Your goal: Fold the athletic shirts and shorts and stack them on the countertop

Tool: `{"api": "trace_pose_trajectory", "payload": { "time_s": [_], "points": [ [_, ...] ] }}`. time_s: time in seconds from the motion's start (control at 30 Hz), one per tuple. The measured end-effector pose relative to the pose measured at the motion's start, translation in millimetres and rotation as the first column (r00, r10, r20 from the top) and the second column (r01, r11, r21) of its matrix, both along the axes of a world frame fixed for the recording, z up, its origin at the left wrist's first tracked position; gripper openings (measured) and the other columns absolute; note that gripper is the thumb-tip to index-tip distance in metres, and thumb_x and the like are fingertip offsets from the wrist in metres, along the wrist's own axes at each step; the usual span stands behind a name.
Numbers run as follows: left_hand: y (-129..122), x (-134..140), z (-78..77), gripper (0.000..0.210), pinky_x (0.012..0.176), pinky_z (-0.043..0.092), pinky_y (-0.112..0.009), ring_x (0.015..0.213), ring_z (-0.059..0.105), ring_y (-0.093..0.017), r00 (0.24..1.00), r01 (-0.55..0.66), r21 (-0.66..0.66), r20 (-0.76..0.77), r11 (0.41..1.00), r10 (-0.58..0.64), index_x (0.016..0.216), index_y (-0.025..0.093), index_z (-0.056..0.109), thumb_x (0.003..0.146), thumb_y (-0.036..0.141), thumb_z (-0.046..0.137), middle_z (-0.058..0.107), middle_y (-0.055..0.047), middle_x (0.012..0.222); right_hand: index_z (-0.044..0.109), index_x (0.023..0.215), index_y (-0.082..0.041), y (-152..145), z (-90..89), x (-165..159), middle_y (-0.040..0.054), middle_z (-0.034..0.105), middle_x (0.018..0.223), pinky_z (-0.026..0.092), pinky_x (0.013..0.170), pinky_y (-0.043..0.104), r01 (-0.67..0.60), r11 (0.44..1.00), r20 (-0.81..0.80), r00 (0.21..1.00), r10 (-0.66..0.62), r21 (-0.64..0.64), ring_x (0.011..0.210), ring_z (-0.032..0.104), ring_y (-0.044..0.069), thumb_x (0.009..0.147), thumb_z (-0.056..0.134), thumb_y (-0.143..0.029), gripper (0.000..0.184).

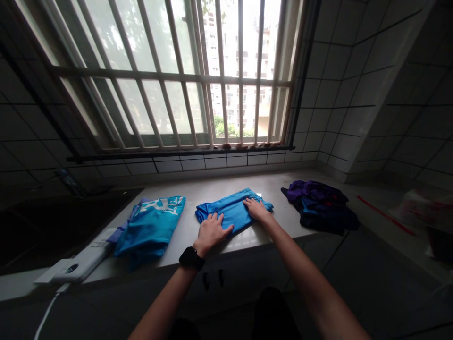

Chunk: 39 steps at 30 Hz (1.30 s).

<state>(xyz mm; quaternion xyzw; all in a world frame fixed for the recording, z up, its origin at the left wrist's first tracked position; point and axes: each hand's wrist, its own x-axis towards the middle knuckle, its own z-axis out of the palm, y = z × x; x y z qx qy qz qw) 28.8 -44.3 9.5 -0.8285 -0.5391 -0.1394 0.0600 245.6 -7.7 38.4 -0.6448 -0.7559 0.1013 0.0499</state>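
A bright blue piece of folded clothing lies flat on the white countertop in front of me. My left hand rests on its near left part, fingers spread and thumb out to the right. On its right end lies my right hand, palm down with the fingers stretched out. Neither hand grips the cloth. A dark smartwatch is on my left wrist. Whether the blue garment is a shirt or something else, I cannot tell.
Teal folded clothing with white lettering lies to the left, over purple cloth. A white device with a cable sits beside the dark sink. Crumpled dark and purple clothes are at the right, near a red strip. A barred window is behind.
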Motion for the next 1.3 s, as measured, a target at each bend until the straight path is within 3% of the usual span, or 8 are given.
{"api": "trace_pose_trajectory", "payload": {
  "time_s": [0.23, 0.37, 0.53, 0.73, 0.9, 1.03, 1.13, 1.3],
  "points": [
    [-70.1, 14.7, 8.3, 0.065, 0.087, 0.052, -0.051, 0.091, 0.070, -0.038, 0.996, -0.055, -0.014, -0.067, 0.998, 0.054, 0.090, 0.009, 0.080, 0.096, 0.065, 0.048, 0.074, -0.024, 0.090, 0.060, 0.142, -0.021, -50.9, -14.1, -25.4, 0.0114, 0.059, 0.148, 0.037, 0.118, 0.040, -0.150, 0.943, -0.156, 0.967, 0.203, 0.297, 0.134, 0.056, 0.022, 0.088, 0.041, 0.001, 0.062],
    [-65.2, -48.4, 2.3, 0.069, 0.110, 0.045, -0.054, 0.130, 0.059, -0.039, 0.986, 0.168, -0.010, -0.015, 0.986, -0.168, 0.137, 0.021, 0.067, 0.082, 0.062, 0.072, 0.065, -0.018, 0.141, 0.064, 0.134, -0.022, -125.2, -54.8, -11.5, 0.0102, 0.067, 0.134, 0.048, 0.105, 0.036, -0.217, 0.881, -0.184, 0.930, 0.317, 0.420, 0.120, 0.064, 0.022, 0.077, 0.048, 0.004, 0.065],
    [-49.6, -96.4, -24.3, 0.078, 0.111, 0.046, -0.051, 0.137, 0.055, -0.034, 0.954, 0.299, -0.084, 0.004, 0.951, -0.300, 0.153, 0.032, 0.051, 0.080, 0.027, 0.078, 0.054, -0.011, 0.156, 0.040, 0.159, -0.022, -157.9, -97.7, -0.6, 0.0123, 0.049, 0.160, 0.031, 0.123, 0.048, -0.344, 0.762, 0.035, 0.920, 0.390, 0.549, 0.150, 0.042, 0.026, 0.075, 0.050, 0.007, 0.089],
    [-63.6, -99.6, -0.5, 0.048, 0.089, 0.055, -0.033, 0.098, 0.071, -0.022, 0.922, 0.376, -0.101, 0.141, 0.921, -0.361, 0.117, 0.030, 0.075, 0.084, 0.001, 0.055, 0.076, -0.005, 0.108, 0.068, 0.122, -0.023, -149.5, -99.9, -16.3, 0.0089, 0.075, 0.116, 0.049, 0.102, 0.039, -0.188, 0.546, -0.032, 0.929, 0.368, 0.816, 0.112, 0.069, 0.022, 0.094, 0.046, 0.000, 0.042],
    [-52.0, -94.8, 54.6, 0.027, 0.088, 0.056, -0.033, 0.096, 0.073, -0.023, 0.902, 0.289, -0.004, 0.335, 0.957, -0.271, 0.111, 0.026, 0.074, 0.088, 0.019, 0.063, 0.078, -0.005, 0.101, 0.067, 0.108, -0.023, -139.2, -59.4, -4.7, 0.0048, 0.072, 0.091, 0.054, 0.076, 0.032, 0.057, 0.657, -0.376, 0.856, 0.356, 0.752, 0.083, 0.068, 0.021, 0.096, 0.052, -0.014, 0.022],
    [-8.9, -55.1, 84.2, 0.031, 0.099, 0.054, -0.039, 0.111, 0.070, -0.027, 0.923, 0.130, 0.088, 0.353, 0.988, -0.153, 0.123, 0.023, 0.069, 0.093, 0.025, 0.060, 0.076, -0.009, 0.117, 0.062, 0.107, -0.021, -91.4, -23.2, 6.4, 0.0048, 0.067, 0.085, 0.055, 0.073, 0.035, 0.326, 0.713, -0.576, 0.806, 0.133, 0.621, 0.076, 0.065, 0.022, 0.094, 0.052, -0.022, 0.017],
    [21.1, -26.2, 78.1, 0.047, 0.108, 0.049, -0.043, 0.128, 0.062, -0.031, 0.947, -0.018, 0.139, 0.321, 0.990, -0.028, 0.139, 0.018, 0.060, 0.092, 0.017, 0.057, 0.064, -0.016, 0.140, 0.058, 0.115, -0.019, -60.0, -6.3, 7.9, 0.0121, 0.066, 0.105, 0.056, 0.086, 0.041, 0.474, 0.689, -0.636, 0.771, -0.025, 0.548, 0.095, 0.066, 0.027, 0.088, 0.055, -0.021, 0.028],
    [30.3, -16.6, 29.7, 0.057, 0.110, 0.048, -0.039, 0.135, 0.058, -0.031, 0.972, 0.022, -0.095, 0.235, 0.995, 0.001, 0.145, 0.020, 0.056, 0.090, 0.033, 0.066, 0.060, -0.016, 0.147, 0.056, 0.127, -0.019, -56.5, -8.7, 11.2, 0.0127, 0.065, 0.115, 0.055, 0.089, 0.038, 0.419, 0.765, -0.614, 0.788, -0.040, 0.488, 0.098, 0.067, 0.025, 0.089, 0.055, -0.027, 0.038]
  ]
}}
